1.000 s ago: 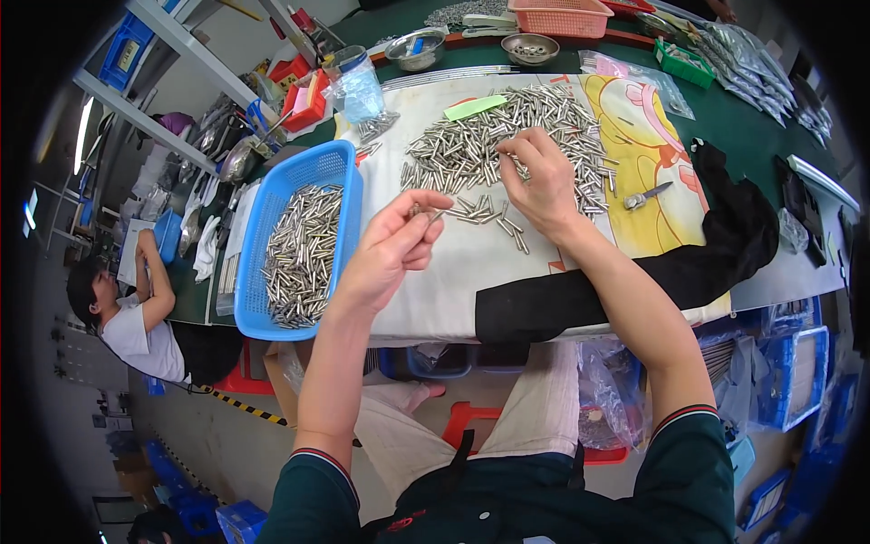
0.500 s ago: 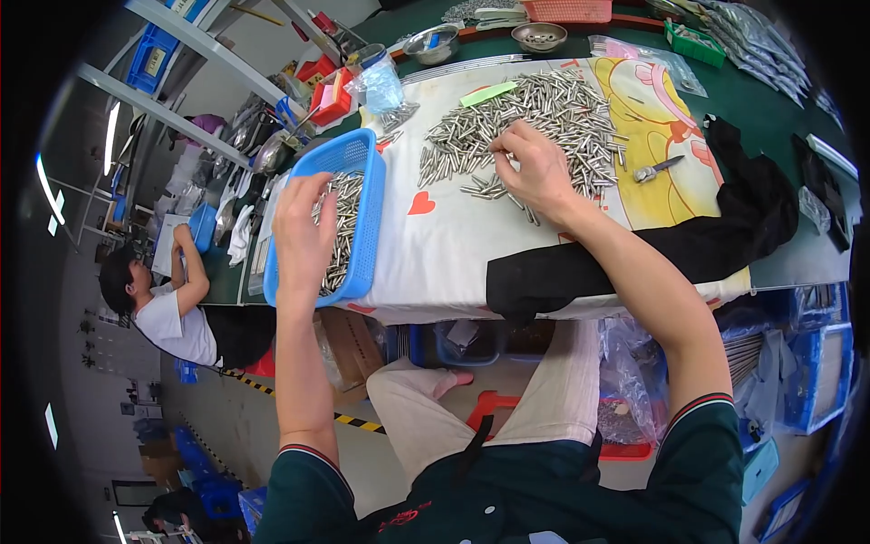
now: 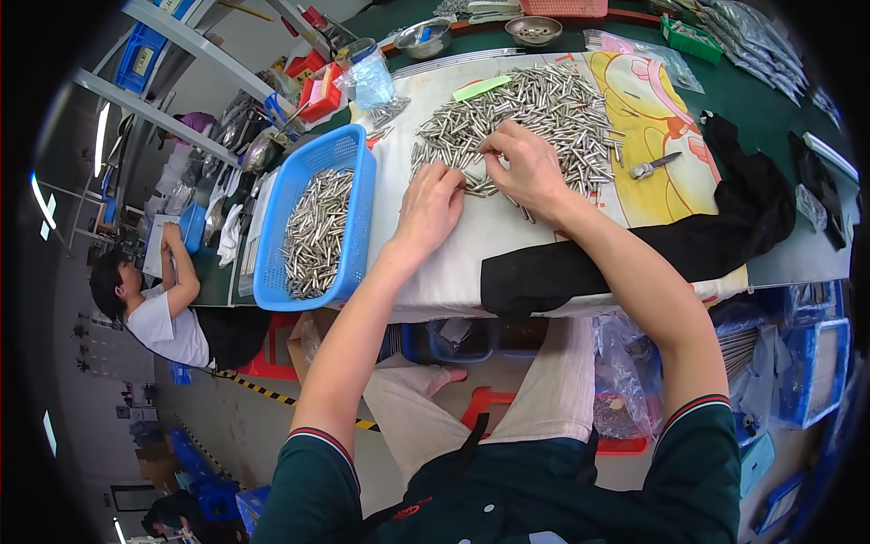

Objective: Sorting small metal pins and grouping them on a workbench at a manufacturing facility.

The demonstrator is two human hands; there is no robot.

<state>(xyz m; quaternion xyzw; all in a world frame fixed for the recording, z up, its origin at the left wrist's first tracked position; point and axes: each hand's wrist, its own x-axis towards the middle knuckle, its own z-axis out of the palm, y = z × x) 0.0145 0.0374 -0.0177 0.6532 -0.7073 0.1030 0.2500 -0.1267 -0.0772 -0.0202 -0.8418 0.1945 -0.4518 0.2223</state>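
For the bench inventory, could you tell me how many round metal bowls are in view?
2: one metal bowl at the far edge behind the clear bag, another metal bowl just to its right, beside the pink basket. Others may be hidden.

Basket (image 3: 359, 172) left of pin heap (image 3: 535, 109); knife (image 3: 654, 166) right.

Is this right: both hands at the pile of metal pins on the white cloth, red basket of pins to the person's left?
Not quite: the head view shows the basket is blue, not red. The rest holds: left hand and right hand at the pile of metal pins on the white cloth.
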